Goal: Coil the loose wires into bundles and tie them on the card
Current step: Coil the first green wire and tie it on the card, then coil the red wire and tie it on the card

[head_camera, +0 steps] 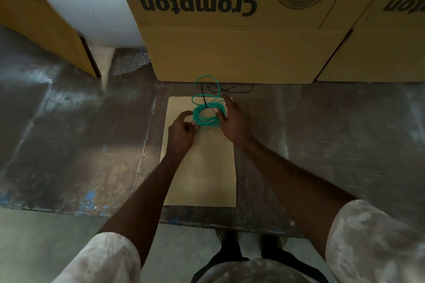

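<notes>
Green wire coil [205,117] sits on the top end of the tan card [202,167], which lies flat on the counter [69,133] just in front of the big Crompton box [230,53]. Right hand [232,119] has fingers curled round the coil's right side w/ thumb pressing into the ring; left hand [181,132] is pinching the strands at the coil's lower-left. A black tie [204,100] crosses the coil's top edge and sticks up past the card; can't tell if it's cinched or just threaded. One loose tail of the wire [207,82] loops up off the card toward the box. Main risk, imo: the wire looks springy, so if either hand lets go before the tie is tight, the turns will likely spread & the bundle goes slack. The free tail could catch on a finger and drag a turn out. Card is light & unanchored, so a hard pull on the tie may slide or lift it, esp. w/ both hands busy at one end. A dark thin wire [232,88] lies on the counter just behind the card, near the right fingertips; easy to snag it into this bundle by accident. Lighting's dim, so the tie's end could be hard to find.
</notes>
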